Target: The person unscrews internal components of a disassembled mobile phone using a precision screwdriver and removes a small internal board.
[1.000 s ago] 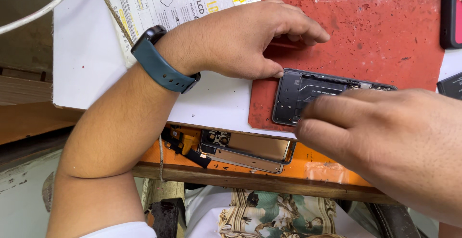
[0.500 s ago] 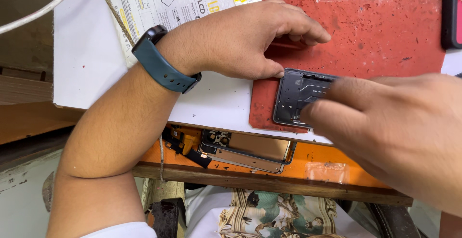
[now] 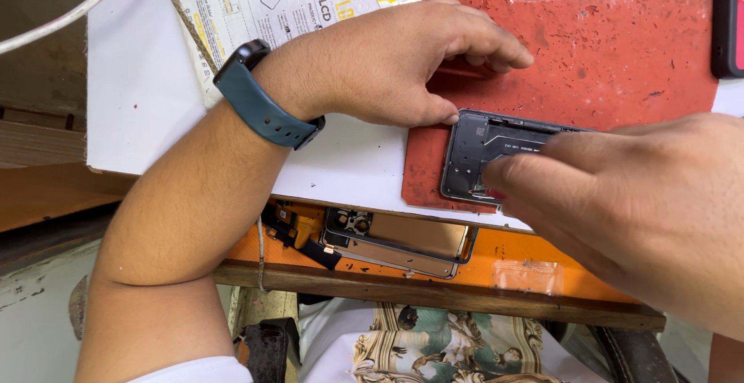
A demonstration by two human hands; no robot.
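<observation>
Teal watch strap point(image 3: 260, 104) circles the wrist of the left hand point(image 3: 387, 61), whose curled fingers rest on the red mat point(image 3: 620, 50) while its thumb presses the opened phone's point(image 3: 484, 154) left edge. Further right, the right hand point(image 3: 643, 205) covers the phone, fingertips point(image 3: 504, 172) pressed together against its inside.

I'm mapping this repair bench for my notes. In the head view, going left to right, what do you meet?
White cable → blue wristband → left hand → dark opened phone body on the red mat → right hand → dark phone with a pink edge.
</observation>
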